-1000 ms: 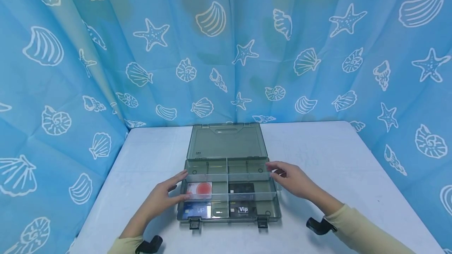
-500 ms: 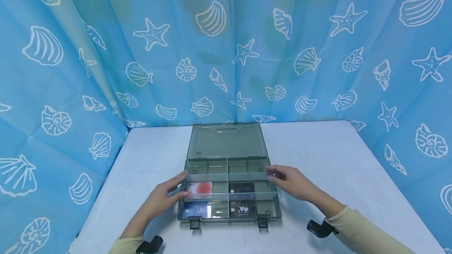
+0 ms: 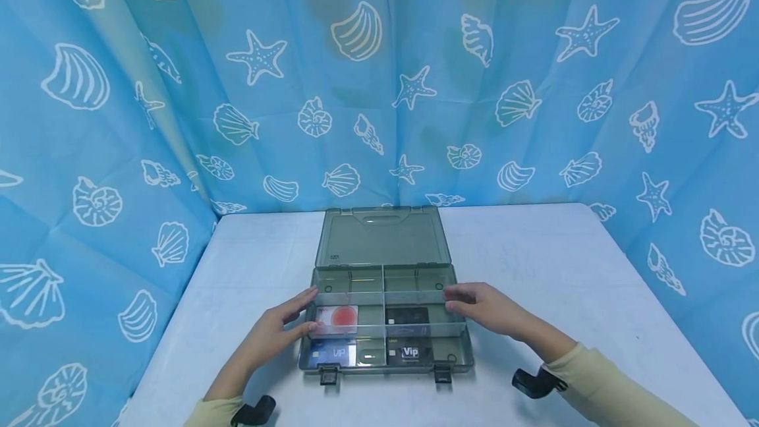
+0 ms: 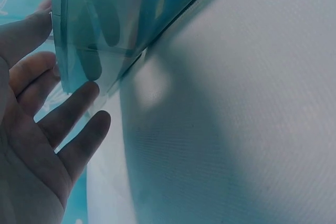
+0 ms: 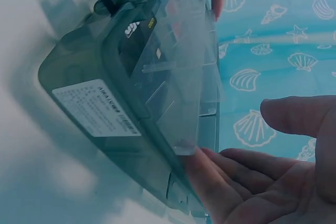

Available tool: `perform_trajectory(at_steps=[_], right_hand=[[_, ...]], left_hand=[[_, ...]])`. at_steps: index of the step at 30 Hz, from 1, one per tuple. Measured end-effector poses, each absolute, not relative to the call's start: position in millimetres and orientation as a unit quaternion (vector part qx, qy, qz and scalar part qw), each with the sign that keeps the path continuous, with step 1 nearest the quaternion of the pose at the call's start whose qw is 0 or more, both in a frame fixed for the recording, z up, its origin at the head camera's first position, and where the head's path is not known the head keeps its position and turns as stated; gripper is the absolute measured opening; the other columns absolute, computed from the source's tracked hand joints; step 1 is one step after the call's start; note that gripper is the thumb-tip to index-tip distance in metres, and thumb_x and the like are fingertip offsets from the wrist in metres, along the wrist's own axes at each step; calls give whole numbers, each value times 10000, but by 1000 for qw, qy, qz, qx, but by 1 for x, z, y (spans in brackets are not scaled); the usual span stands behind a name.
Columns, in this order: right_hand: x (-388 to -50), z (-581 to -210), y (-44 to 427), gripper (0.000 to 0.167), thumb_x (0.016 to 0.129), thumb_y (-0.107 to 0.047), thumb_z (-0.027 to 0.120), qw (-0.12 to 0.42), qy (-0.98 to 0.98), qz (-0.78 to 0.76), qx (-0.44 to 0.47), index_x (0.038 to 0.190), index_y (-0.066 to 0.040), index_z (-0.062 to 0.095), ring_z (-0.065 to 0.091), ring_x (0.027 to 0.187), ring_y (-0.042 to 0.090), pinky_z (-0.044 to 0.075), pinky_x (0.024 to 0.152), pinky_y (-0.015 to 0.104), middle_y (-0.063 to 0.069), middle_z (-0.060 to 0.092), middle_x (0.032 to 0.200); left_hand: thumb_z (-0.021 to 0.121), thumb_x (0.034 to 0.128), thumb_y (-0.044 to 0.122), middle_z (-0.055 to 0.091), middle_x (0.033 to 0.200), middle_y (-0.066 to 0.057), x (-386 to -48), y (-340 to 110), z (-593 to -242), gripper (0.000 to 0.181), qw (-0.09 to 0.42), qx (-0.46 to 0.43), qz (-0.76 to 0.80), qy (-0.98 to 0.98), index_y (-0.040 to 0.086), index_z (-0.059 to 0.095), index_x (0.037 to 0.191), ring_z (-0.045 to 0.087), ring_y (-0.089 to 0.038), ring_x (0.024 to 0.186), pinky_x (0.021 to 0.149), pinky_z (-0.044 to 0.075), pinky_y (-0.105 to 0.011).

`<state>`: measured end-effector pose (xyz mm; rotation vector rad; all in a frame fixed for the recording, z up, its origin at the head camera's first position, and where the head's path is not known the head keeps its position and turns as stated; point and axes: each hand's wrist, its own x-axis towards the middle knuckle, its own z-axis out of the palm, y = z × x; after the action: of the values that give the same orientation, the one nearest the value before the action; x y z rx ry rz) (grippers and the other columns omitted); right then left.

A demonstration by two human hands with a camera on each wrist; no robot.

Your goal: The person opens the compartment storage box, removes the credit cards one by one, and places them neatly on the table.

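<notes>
An open, clear grey-green plastic organizer box (image 3: 382, 369) has lengthwise and crosswise dividers. In its middle-left compartment lies a white card with a red circle (image 3: 342, 317); a blue VIP card (image 3: 332, 352) is in the front-left one. The middle-right compartment has a dark card (image 3: 406, 316), and the front-right one a black Vip card (image 3: 409, 352). My left hand (image 3: 275, 332) rests at the left rim, thumb and fingers spread. By the right rim is my right hand (image 3: 492, 308), fingers extended to the box wall (image 5: 121, 93) and thumb apart.
The raised lid (image 3: 382, 236) lies back behind the box. Two latches (image 3: 443, 373) stick out at its front. A white table (image 3: 551, 269) carries it, and a blue shell-patterned curtain (image 3: 450, 111) hangs behind and at both sides.
My right hand has shifted slightly left and down along the right rim, its fingertips drawing closer together. The left hand, box and cards look unchanged apart from a small view shift.
</notes>
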<state>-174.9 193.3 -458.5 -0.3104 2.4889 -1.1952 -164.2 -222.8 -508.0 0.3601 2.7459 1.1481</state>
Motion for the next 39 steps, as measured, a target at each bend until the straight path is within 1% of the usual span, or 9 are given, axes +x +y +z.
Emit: perform_trajectory(at_steps=[5, 8, 13, 20, 23, 31, 39], right_hand=[[-175, -456, 189, 535, 1025, -300, 624, 212, 869, -437, -95, 1415, 57, 545, 626, 1224, 358, 555, 1010, 508, 186, 635, 1345], [-176, -456, 187, 539, 1028, -315, 614, 229, 863, -441, -92, 1408, 63, 548, 652, 1188, 354, 547, 1017, 526, 198, 632, 1343], [-179, -457, 182, 553, 1032, -310, 601, 252, 849, -455, -86, 1400, 98, 532, 657, 1180, 377, 521, 1036, 561, 231, 620, 1350], [-184, -461, 175, 640, 1016, -349, 616, 278, 838, -468, -48, 1407, 140, 486, 656, 1172, 388, 524, 1038, 550, 259, 601, 1359], [-187, -462, 172, 642, 1014, -344, 620, 283, 837, -467, -44, 1405, 147, 483, 655, 1170, 386, 527, 1035, 549, 257, 600, 1359], [-192, -464, 161, 531, 1022, -280, 611, 283, 846, -448, -54, 1352, 131, 553, 690, 1111, 352, 527, 1023, 569, 224, 645, 1305], [-192, -468, 157, 537, 1018, -281, 618, 284, 843, -455, -51, 1347, 140, 555, 691, 1108, 354, 497, 1046, 600, 265, 586, 1384]], left_hand=[[736, 931, 398, 392, 1607, -51, -164, -221, -508, 707, 74, 119, 384, 913, 178, 460, 1543, 454, -337, 1419, 1128, 436, -508], [741, 934, 375, 394, 1607, -58, -164, -221, -507, 700, 75, 115, 383, 913, 174, 460, 1543, 453, -342, 1419, 1125, 437, -512], [745, 938, 345, 401, 1604, -62, -163, -219, -506, 686, 74, 111, 384, 914, 169, 466, 1540, 458, -347, 1414, 1120, 441, -519], [739, 941, 350, 388, 1609, -55, -164, -220, -509, 686, 77, 117, 393, 909, 168, 461, 1541, 446, -332, 1425, 1125, 438, -501], [735, 941, 362, 385, 1610, -62, -164, -221, -508, 691, 73, 119, 391, 909, 167, 458, 1543, 447, -337, 1423, 1122, 442, -499], [739, 939, 333, 378, 1612, -62, -165, -224, -507, 696, 70, 129, 395, 907, 158, 449, 1547, 444, -340, 1425, 1122, 441, -496], [730, 943, 365, 374, 1615, -69, -165, -222, -508, 705, 77, 124, 392, 908, 164, 441, 1553, 441, -336, 1428, 1123, 441, -488]])
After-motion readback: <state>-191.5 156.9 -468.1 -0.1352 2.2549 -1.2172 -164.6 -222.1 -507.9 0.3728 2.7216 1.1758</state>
